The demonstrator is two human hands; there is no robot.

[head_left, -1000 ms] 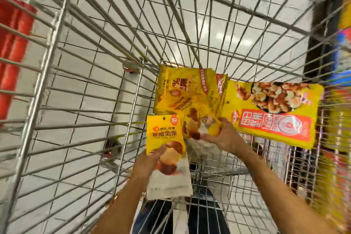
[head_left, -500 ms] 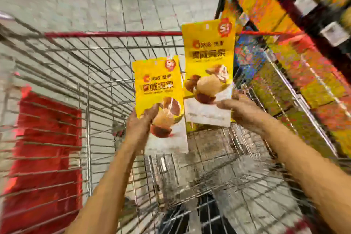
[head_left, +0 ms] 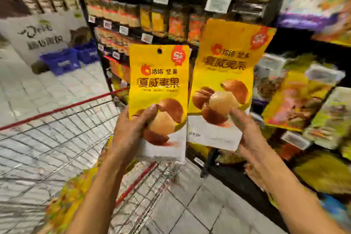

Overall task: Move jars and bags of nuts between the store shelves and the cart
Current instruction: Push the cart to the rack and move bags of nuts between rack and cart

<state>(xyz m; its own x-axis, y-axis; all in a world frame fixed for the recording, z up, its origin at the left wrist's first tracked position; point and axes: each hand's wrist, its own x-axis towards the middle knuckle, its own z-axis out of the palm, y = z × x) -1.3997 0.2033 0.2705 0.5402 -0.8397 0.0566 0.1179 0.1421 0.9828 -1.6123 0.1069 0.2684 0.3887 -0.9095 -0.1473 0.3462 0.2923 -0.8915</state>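
Observation:
I hold two yellow bags of macadamia nuts upright in front of the store shelves [head_left: 218, 3]. My left hand [head_left: 131, 131] grips the lower left side of the left bag [head_left: 159, 85], thumb across its front. My right hand [head_left: 247, 129] grips the lower right corner of the right bag [head_left: 226, 74], which is slightly higher and nearer the shelf. Both bags are above the far right corner of the wire cart [head_left: 62, 135]. Blurred yellow bags [head_left: 62, 201] lie in the cart below my left arm.
Shelves of bagged snacks fill the right side, with yellow and green packs [head_left: 296, 100] at hand height. Blue crates [head_left: 64, 61] and a white sign stand on the tiled floor at the back left. The cart's red rim [head_left: 62, 108] runs across the left.
Both hands lifted the two bags out of the cart and up toward the shelves. My view swung up and right from the cart's inside to the shelf front.

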